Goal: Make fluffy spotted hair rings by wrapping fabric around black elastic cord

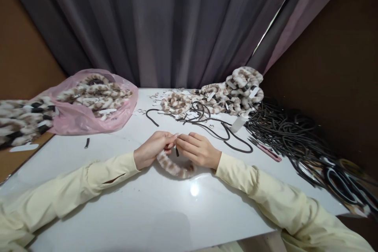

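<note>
Between my hands is a fluffy white-and-brown spotted loop [174,169], its lower curve hanging just above or on the white table. My left hand [155,149] is closed around the loop's left end, thumb pressed on top. My right hand [199,149] pinches at the other end, its fingers meeting the left fingertips. A short black strip [177,152] hangs below the fingertips where the two ends come together. What exactly lies between the fingertips is hidden by the fingers.
A pink plastic bag [126,120] of similar fluffy loops stands at left. More fluffy loops [245,78] are piled at the back right. Black cords [283,126], a white bottle [239,122], pink-handled tweezers [270,152] and scissors [339,185] lie right. A small black piece [87,143] lies left.
</note>
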Available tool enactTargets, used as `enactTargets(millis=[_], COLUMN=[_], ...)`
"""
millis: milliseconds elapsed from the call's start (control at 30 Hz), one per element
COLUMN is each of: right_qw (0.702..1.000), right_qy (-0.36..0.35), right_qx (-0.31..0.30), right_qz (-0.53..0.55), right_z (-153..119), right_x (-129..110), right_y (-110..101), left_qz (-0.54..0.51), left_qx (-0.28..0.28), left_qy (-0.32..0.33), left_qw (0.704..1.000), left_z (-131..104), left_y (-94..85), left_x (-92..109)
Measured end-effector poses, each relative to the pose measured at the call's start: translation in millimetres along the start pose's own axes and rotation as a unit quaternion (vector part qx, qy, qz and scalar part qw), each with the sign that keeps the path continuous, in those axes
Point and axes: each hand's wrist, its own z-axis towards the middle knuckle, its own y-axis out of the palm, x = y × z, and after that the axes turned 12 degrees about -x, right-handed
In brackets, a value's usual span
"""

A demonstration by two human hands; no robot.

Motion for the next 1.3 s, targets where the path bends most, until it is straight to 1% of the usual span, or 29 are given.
enactTargets(millis=[67, 133, 167, 233, 333, 433, 533, 567, 633, 800, 933, 1000, 1167, 1300], right_qw=[0.998, 0.985, 0.971, 0.931, 0.849, 0.743, 0.637, 0.61, 0.568, 0.504, 0.434, 0.409, 0.395, 0.388], right_qy=[0.033, 0.094, 0.133, 0.209, 0.312, 0.4, 0.452, 0.462, 0.475, 0.512, 0.527, 0.53, 0.514, 0.501], right_qx=[0.006, 0.034, 0.052, 0.072, 0.074, 0.071, 0.072, 0.074, 0.075, 0.058, 0.043, 0.032, -0.003, -0.032], right_qz=[0.058, 0.144, 0.192, 0.291, 0.421, 0.532, 0.62, 0.64, 0.668, 0.693, 0.73, 0.742, 0.761, 0.773], right_z=[2, 4, 5, 8, 12, 15, 15, 15, 14, 12, 10, 9, 7, 6], right_x=[-1, -3, -4, -6, -8, -6, -4, -3, -2, 3, 7, 10, 17, 22], right_y=[1, 3, 4, 5, 4, 4, 5, 6, 7, 9, 11, 11, 9, 4], left_qz=[-0.003, 0.002, 0.008, 0.019, 0.029, 0.034, 0.032, 0.032, 0.036, 0.045, 0.045, 0.033, 0.007, 0.029], left_qx=[0.014, 0.033, 0.04, 0.049, 0.055, 0.063, 0.059, 0.054, 0.046, 0.044, 0.033, 0.026, 0.014, 0.01], left_qy=[0.007, 0.02, 0.025, 0.029, 0.024, 0.016, 0.017, 0.018, 0.018, 0.003, -0.008, -0.009, -0.001, 0.031], left_qw=[1.0, 0.999, 0.999, 0.998, 0.998, 0.997, 0.998, 0.998, 0.998, 0.998, 0.998, 0.999, 1.0, 0.999], left_z=[0, 0, 0, 1, 3, 4, 4, 4, 4, 4, 4, 3, 2, 2], left_y=[1.4, 2.4, 2.6, 2.5, 1.1, -1.0, -2.7, -3.0, -3.2, -2.3, -3.0, -3.5, -3.1, -2.6], left_x=[-2, -4, -5, -8, -11, -13, -14, -14, -14, -13, -14, -15, -15, -17])
